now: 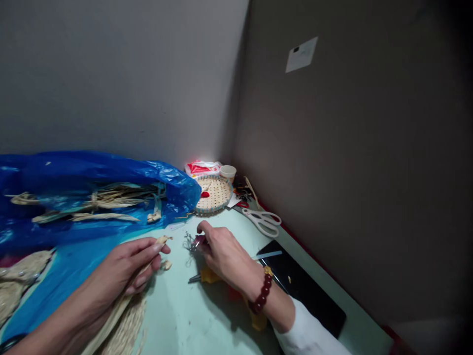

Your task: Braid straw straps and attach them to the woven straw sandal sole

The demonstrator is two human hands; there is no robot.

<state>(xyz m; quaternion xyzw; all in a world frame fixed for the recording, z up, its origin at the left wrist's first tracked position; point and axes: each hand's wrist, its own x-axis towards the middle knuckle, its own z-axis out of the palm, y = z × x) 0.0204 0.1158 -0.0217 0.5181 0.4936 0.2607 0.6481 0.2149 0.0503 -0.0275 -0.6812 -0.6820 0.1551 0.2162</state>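
Observation:
My left hand (127, 268) is closed around a pale dried straw strip (159, 242) whose tip sticks out past my fingertips. More straw (125, 328) lies under that wrist. My right hand (221, 251), with a dark red bead bracelet (263, 292) on its wrist, pinches a small bunch of thin wiry metal pieces (189, 242) on the pale green table (192, 315). A yellow-handled tool (207, 276) lies partly hidden under that hand.
A blue plastic bag (92, 182) with bundles of straw lies at the left. A round woven tray (214, 193), a white cup (228, 172) and a red-and-white packet (201, 168) stand in the corner. White scissors (264, 221) and a black tablet (299, 286) lie along the right wall.

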